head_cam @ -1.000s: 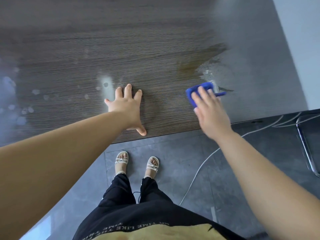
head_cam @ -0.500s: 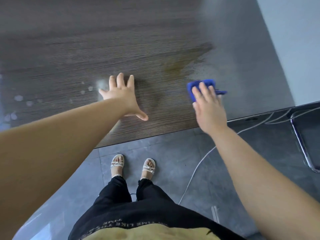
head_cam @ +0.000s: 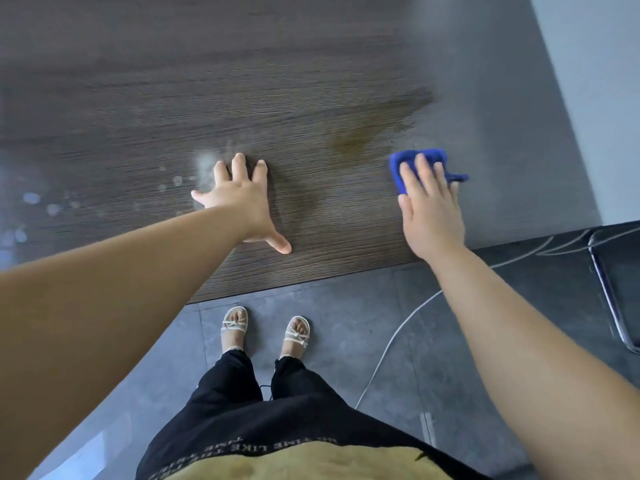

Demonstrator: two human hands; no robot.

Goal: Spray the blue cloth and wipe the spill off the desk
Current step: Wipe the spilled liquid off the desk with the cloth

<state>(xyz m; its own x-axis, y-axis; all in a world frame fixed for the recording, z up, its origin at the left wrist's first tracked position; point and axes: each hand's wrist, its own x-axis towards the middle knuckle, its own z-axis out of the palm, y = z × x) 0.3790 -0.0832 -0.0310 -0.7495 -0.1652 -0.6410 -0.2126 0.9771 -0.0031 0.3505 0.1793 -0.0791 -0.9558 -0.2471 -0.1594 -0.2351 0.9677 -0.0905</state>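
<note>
A brownish spill (head_cam: pixel 374 128) streaks across the dark wood desk (head_cam: pixel 173 98), just beyond and left of the blue cloth (head_cam: pixel 403 164). My right hand (head_cam: pixel 429 209) lies flat on the cloth and presses it onto the desk near the right end. My left hand (head_cam: pixel 242 202) rests palm down on the desk with fingers spread, holding nothing. No spray bottle is in view.
The desk's front edge (head_cam: pixel 311 284) runs across the middle, with my sandalled feet on grey floor tiles below. A white cable (head_cam: pixel 391 344) trails over the floor. A chrome chair frame (head_cam: pixel 609 296) stands at the right. A pale wall borders the desk's right end.
My right hand and the cloth have slid slightly back toward me, off the lower edge of the spill. The wet white patch beside the cloth is gone. My left hand stays planted.
</note>
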